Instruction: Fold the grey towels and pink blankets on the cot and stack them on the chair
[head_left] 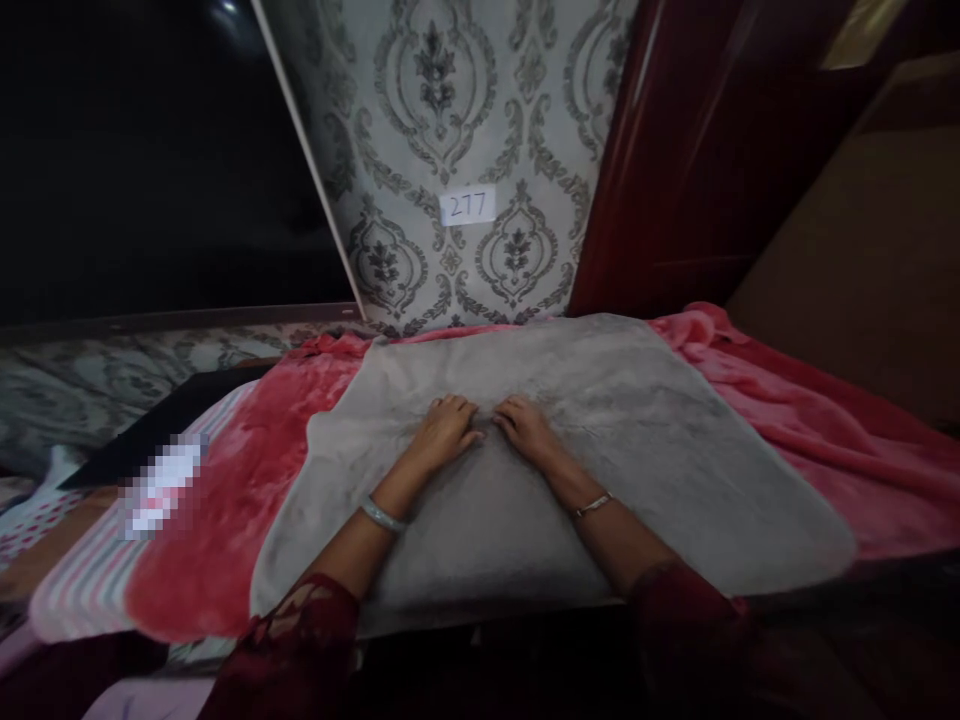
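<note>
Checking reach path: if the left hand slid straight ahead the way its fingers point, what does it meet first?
The left hand points up and slightly right, lying flat on the grey blanket. It would probably brush the right hand fingertips first; if it clears them, only more blanket, then the patterned wall.

Both fingertips are tucked out of sight: the left hand [444, 428] and right hand [529, 426] curl their fingers down into the grey blanket [637, 450], so whether they pinch a fold or only press on the pile cannot be told. Below the hands, the 2 dark red sleeves [300, 640] run off the bottom edge. Far left of the left hand, a patch [161, 487] is blurred into blocks and unreadable. Beyond it, the dark upper left area [135, 150] shows nothing distinct. The pink blanket [825, 420] is cut off at the right edge.
</note>
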